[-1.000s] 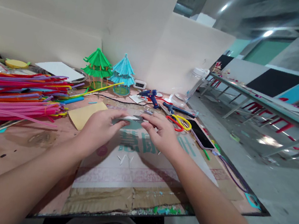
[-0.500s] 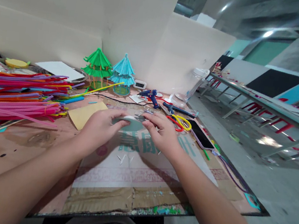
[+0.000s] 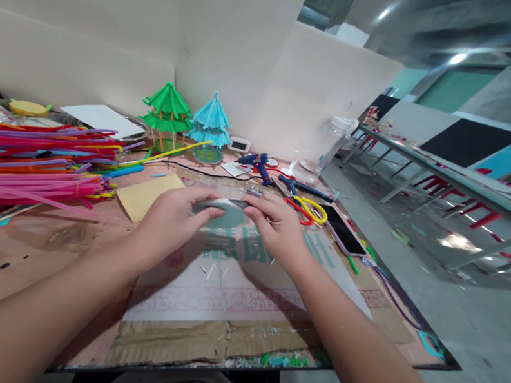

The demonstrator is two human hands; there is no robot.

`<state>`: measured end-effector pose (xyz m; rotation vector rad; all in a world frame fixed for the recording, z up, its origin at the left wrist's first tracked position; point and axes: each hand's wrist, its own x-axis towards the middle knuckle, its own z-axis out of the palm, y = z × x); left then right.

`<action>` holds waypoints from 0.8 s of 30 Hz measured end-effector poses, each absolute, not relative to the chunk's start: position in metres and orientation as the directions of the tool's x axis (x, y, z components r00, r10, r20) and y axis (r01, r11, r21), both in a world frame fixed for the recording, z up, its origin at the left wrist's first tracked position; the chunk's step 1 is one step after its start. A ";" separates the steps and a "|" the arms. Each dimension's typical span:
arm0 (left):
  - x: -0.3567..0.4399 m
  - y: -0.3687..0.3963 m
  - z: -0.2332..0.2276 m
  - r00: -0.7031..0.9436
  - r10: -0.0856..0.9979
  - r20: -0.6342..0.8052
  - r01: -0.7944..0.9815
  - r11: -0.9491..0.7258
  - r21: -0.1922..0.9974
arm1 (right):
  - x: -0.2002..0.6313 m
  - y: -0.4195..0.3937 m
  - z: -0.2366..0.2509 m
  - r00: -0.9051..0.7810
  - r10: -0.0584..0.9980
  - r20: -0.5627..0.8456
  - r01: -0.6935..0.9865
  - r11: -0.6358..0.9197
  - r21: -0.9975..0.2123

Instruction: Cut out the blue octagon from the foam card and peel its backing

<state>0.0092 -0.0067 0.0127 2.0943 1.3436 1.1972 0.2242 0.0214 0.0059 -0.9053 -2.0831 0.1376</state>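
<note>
Head view: both hands point(image 3: 225, 225) on flat grey-green disc point(image 3: 223, 214), cardboard-covered table point(image 3: 211, 341).

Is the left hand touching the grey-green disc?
Touching. The head view shows the left hand with its thumb lying over the disc's left edge; the right hand pinches the opposite edge.

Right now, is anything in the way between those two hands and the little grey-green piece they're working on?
Nothing visible. The left hand and the right hand both already touch the grey-green piece, pinching it from either side over the cardboard mat.
</note>
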 end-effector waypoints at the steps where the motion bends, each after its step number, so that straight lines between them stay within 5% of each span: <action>1: 0.010 -0.007 0.014 0.164 0.887 0.432 0.511 -0.451 0.732 | 0.224 0.021 0.006 -0.380 0.660 0.648 0.540 0.728 -0.424; 13: 0.010 -0.001 0.017 0.085 0.953 0.291 0.128 -0.300 0.945 | 0.223 0.018 0.018 -0.192 0.858 0.476 0.331 0.513 -0.792; 24: 0.009 -0.009 0.030 0.057 0.890 0.452 0.323 -0.445 0.835 | 0.221 0.018 0.020 -0.311 0.880 0.359 0.347 0.457 -0.819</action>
